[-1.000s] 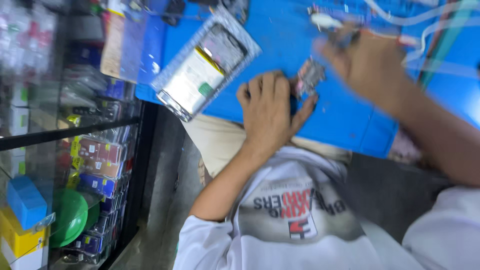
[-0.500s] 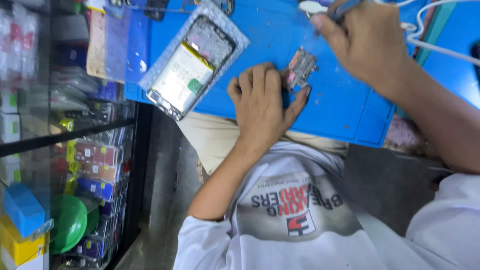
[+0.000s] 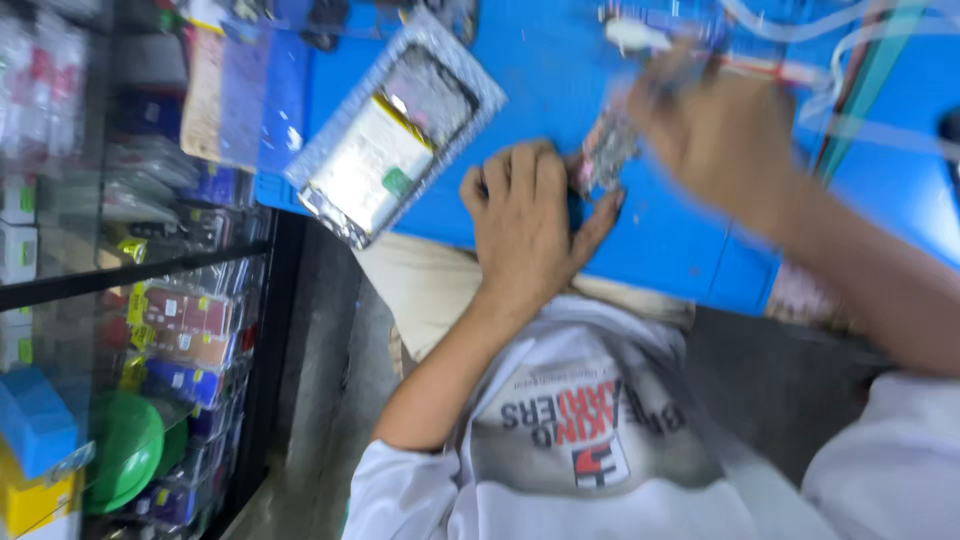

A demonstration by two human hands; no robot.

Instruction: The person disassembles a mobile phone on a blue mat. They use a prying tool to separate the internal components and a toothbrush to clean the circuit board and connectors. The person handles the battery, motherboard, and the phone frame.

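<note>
Blue mat (image 3: 640, 225) covers my bench, and everything else sits against it. On its near-left part lies an opened phone (image 3: 395, 130), back off, its silvery battery showing. Just right of the phone my left hand (image 3: 525, 225) rests flat on the mat, fingers together, thumb touching a small circuit board (image 3: 605, 150). My right hand (image 3: 725, 135), blurred, hovers just beyond that board around a thin tool (image 3: 665, 65); I cannot tell how firmly it grips.
</note>
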